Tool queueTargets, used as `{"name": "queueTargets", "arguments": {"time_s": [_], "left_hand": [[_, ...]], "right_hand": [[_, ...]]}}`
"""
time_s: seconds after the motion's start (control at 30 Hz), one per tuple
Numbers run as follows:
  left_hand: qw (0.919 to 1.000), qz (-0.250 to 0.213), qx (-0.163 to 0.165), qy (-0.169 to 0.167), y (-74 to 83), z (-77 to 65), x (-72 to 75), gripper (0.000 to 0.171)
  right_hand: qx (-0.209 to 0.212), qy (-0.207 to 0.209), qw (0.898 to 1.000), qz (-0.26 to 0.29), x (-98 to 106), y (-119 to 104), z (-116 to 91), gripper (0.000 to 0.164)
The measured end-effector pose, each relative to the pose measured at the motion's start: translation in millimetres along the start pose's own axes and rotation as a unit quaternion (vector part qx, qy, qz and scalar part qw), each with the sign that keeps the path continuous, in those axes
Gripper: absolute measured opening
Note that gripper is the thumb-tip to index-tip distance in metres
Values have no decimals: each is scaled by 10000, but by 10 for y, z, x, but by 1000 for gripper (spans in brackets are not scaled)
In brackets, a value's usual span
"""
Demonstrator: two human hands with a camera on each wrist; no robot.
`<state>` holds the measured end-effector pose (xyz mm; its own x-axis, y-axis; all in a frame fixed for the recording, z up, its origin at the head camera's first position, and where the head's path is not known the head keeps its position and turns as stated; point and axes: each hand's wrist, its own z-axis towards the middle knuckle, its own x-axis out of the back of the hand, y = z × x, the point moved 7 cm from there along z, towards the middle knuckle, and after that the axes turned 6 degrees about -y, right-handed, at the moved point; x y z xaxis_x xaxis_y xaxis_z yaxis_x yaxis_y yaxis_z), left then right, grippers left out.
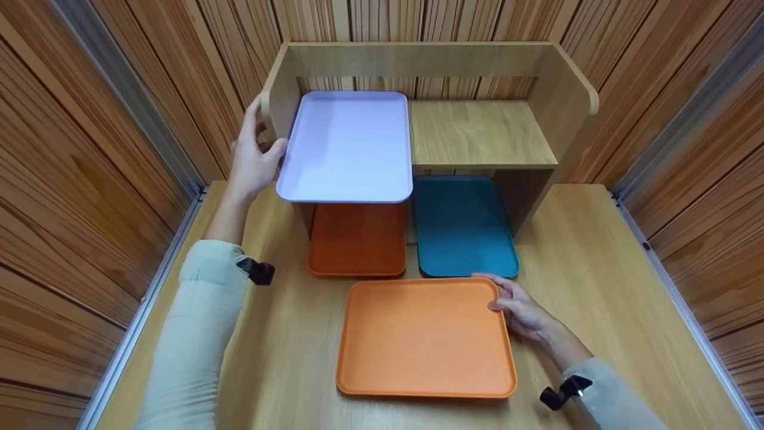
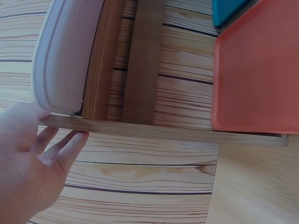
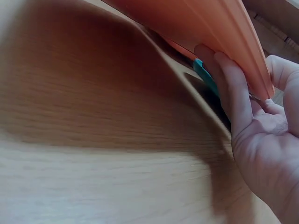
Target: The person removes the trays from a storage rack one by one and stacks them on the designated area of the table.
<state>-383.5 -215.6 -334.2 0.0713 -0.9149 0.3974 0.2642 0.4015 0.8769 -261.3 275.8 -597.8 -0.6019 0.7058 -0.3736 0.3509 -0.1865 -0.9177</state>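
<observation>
An orange tray (image 1: 427,337) is held tilted over the table by my right hand (image 1: 519,307), thumb on the rim and fingers underneath, as the right wrist view shows. My left hand (image 1: 253,152) holds the left side panel (image 2: 163,133) of a wooden desk shelf, fingers against its outer face and thumb by the lavender tray's edge. That lavender tray (image 1: 352,146) lies on the upper board's left half, its front end jutting past the board. Below it, a dark orange tray (image 1: 358,242) sits in the lower left compartment; a teal tray (image 1: 465,227) sits in the lower right one.
The shelf's upper board (image 1: 480,132) shows bare wood on its right half. Wood-plank walls (image 1: 77,197) close in the table (image 1: 597,275) at the back and both sides, with metal rails (image 1: 674,286) along the side edges.
</observation>
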Motion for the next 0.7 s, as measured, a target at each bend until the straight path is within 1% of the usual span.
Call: {"name": "queueTargets", "arguments": {"time_s": [0.13,0.23,0.33,0.4,0.5,0.6,0.7], "left_hand": [[10000,-2,55,-22,-9,-2,1,82],[10000,8,62,-8,-15,-7,9,82],[10000,17,23,0,-8,-6,12,81],[10000,33,17,9,-7,-7,16,81],[10000,5,10,29,-3,-5,18,81],[10000,-5,15,16,-1,-4,14,82],[10000,-1,8,2,4,-1,13,81]], "right_hand": [[23,-38,10000,-68,-5,22,19,66],[-104,57,9997,-226,5,34,18,68],[-297,205,9981,-495,28,41,12,70],[-407,325,9956,-774,48,37,7,72],[-533,472,9886,-1325,72,21,1,75],[-716,594,9776,-1890,81,3,-13,78],[-855,578,9672,-2322,67,-14,-12,79]]}}
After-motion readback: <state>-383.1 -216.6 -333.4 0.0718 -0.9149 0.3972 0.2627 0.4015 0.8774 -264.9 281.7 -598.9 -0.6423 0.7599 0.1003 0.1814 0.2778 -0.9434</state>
